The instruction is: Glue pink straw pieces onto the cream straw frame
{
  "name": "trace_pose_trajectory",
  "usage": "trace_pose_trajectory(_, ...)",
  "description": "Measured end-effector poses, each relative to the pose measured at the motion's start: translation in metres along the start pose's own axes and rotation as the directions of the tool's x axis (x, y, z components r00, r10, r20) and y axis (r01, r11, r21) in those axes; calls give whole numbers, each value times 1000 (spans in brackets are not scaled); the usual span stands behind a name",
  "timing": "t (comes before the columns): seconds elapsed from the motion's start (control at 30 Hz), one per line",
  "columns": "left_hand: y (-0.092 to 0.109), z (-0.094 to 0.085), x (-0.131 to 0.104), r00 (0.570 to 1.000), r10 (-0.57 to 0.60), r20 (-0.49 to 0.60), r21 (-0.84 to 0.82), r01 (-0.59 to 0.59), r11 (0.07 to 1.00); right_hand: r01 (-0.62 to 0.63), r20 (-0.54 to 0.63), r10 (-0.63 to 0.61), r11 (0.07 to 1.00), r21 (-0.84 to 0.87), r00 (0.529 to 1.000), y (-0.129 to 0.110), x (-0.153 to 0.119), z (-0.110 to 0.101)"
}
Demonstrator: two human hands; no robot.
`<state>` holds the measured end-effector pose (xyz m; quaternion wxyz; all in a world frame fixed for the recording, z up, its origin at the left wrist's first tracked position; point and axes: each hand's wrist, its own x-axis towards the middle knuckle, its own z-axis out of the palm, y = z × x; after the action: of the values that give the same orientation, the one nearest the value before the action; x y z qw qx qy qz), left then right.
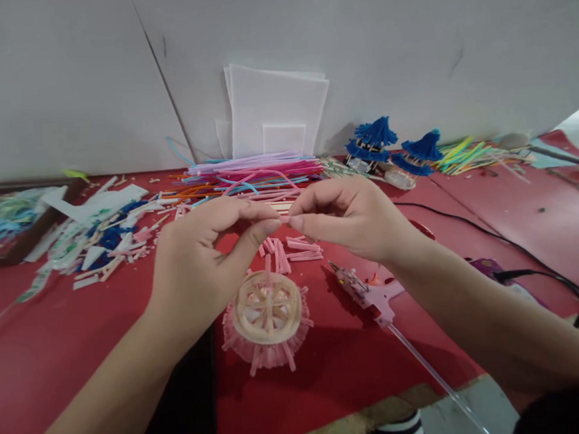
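My left hand (206, 250) and my right hand (352, 219) meet above the table, each pinching one end of a short pink pipe cleaner piece (284, 219). Most of that piece is hidden by the fingertips. Below my hands sits a round wooden wheel-shaped frame (268, 307) with spokes, fringed with pink pipe cleaner pieces around its lower edge. One pink piece stands up at its top. Behind it lies a small pile of cut pink pieces (281, 256). A pink glue gun (368, 291) with a clear glue stick rests beneath my right forearm.
Long coloured pipe cleaners (266, 172) lie along the wall beneath white sheets (281, 107). Two blue-roofed models (373, 137) stand at the back right. Scraps (115, 237) and a dark-framed tray (26, 254) are at left. A black phone-like slab (191, 398) lies near; a cable (485, 225) runs right.
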<state>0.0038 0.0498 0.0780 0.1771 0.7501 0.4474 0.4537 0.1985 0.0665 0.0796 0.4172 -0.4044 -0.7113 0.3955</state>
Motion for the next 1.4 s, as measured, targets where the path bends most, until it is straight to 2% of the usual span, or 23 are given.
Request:
trace_pose_trajectory(0.1, 4, -1, -1, 999, 28, -19, -52, -29, 998, 27, -131, -18, 997, 69, 991, -6, -8, 6)
trace_pose_trajectory(0.17, 6, -3, -2, 998, 51, -29, -101, -53, 993, 103, -201, -75, 986, 134, 977, -9, -13, 11)
trace_pose_trajectory(0.27, 6, -4, -5, 981, 185, -59, -76, -189, 979, 226, -212, -177, 945, 236, 961, -11, -18, 17)
trace_pose_trajectory(0.33, 5, -5, -6, 959, 273, -80, -1, -273, 962, 255, -202, -206, 931, 261, 958, -11, -18, 19)
trace_pose_trajectory(0.47, 2, -8, -8, 951, 299, -85, 104, -290, 951, 265, -200, -222, 939, 219, 954, -7, -18, 19)
trace_pose_trajectory(0.53, 2, -10, -10, 959, 280, -48, 109, -273, 956, 281, -169, -251, 940, 191, 953, -5, -19, 18)
trace_pose_trajectory(0.6, 2, -12, -11, 964, 264, 10, 120, -264, 957, 341, -93, -330, 927, 154, 939, -5, -22, 16)
trace_pose_trajectory(0.7, 4, -18, -12, 959, 279, 55, 153, -284, 947, 473, 15, -475, 879, 66, 880, -8, -28, 12)
trace_pose_trajectory(0.77, 3, -22, -13, 957, 283, 58, 147, -289, 946, 526, 55, -525, 851, -4, 849, -11, -33, 8)
trace_pose_trajectory(0.97, 1, -28, -14, 956, 283, 81, 162, -293, 942, 532, 82, -525, 836, -133, 847, -14, -41, -1)
trace_pose_trajectory(1.17, -2, -24, -18, 941, 325, 91, 146, -335, 931, 541, 66, -537, 834, -108, 841, -14, -44, -2)
trace_pose_trajectory(1.3, -2, -25, -21, 941, 327, 87, 180, -338, 924, 557, 164, -542, 829, -57, 824, -13, -43, -6)
trace_pose_trajectory(1.4, -1, -29, -19, 927, 344, 148, 159, -366, 917, 580, 273, -555, 815, -12, 786, -11, -41, -11)
